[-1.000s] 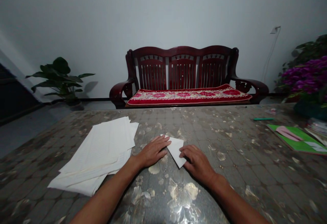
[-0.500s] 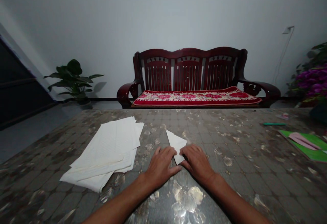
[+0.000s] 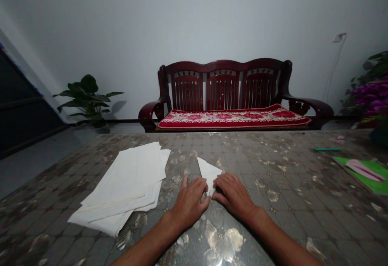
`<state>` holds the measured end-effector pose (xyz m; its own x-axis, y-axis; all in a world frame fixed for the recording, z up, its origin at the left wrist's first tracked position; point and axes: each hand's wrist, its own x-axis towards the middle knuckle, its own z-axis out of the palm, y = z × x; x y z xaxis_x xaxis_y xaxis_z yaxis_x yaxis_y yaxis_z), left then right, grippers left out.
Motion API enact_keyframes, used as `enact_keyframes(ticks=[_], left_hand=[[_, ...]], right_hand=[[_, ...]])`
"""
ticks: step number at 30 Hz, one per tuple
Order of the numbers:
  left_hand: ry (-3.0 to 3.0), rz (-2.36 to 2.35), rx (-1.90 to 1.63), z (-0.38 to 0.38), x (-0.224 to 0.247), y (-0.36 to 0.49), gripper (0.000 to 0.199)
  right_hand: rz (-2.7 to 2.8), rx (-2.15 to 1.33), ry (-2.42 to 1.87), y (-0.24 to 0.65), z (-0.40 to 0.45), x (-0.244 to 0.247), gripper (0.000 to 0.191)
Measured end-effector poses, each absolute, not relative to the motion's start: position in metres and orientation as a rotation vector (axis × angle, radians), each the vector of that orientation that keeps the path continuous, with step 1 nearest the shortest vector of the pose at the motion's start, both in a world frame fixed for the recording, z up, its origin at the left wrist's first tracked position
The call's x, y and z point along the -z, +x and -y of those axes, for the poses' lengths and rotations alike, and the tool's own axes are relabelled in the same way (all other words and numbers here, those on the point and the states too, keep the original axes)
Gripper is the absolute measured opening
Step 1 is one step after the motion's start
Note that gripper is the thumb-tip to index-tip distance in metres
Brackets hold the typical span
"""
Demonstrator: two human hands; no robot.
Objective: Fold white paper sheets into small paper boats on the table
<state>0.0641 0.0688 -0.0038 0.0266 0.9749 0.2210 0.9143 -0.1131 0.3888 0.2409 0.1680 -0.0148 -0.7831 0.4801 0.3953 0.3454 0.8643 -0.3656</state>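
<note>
A small folded piece of white paper (image 3: 209,170) lies on the patterned table in front of me, its pointed end facing away. My left hand (image 3: 191,198) is on its left edge, fingers curled and thumb close to the near end. From the other side, my right hand (image 3: 233,193) grips the right edge between bent fingers and thumb. The paper's lower sides are partly hidden by my fingers. To the left of my left hand is a loose stack of white paper sheets (image 3: 130,177).
On the table's right side (image 3: 291,225) lie a green pen (image 3: 327,149) and a green sheet (image 3: 372,186) with a pink paper piece (image 3: 363,169) on it. Purple flowers (image 3: 370,96) stand at the far right. Beyond the table is a wooden bench (image 3: 222,92); a potted plant (image 3: 89,98) stands left.
My left thumb has drawn back from the paper's near end toward me, and the left fingers have curled more. The right hand stays almost in place. The view has tilted slightly.
</note>
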Motion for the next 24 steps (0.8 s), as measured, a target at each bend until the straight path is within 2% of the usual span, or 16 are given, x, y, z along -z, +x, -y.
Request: enact_keyframes(ticks=[7,24], left_hand=[[2.116,-2.068,-0.727,-0.072,0.002,0.072,0.005],[1.920,-2.017,-0.825,-0.071,0.006,0.062,0.017]], right_hand=[[2.487,-0.443,-0.630,0.240,-0.168,0.018,0.024],[2.481,-0.585,-0.545,0.245,-0.169,0.016,0.011]])
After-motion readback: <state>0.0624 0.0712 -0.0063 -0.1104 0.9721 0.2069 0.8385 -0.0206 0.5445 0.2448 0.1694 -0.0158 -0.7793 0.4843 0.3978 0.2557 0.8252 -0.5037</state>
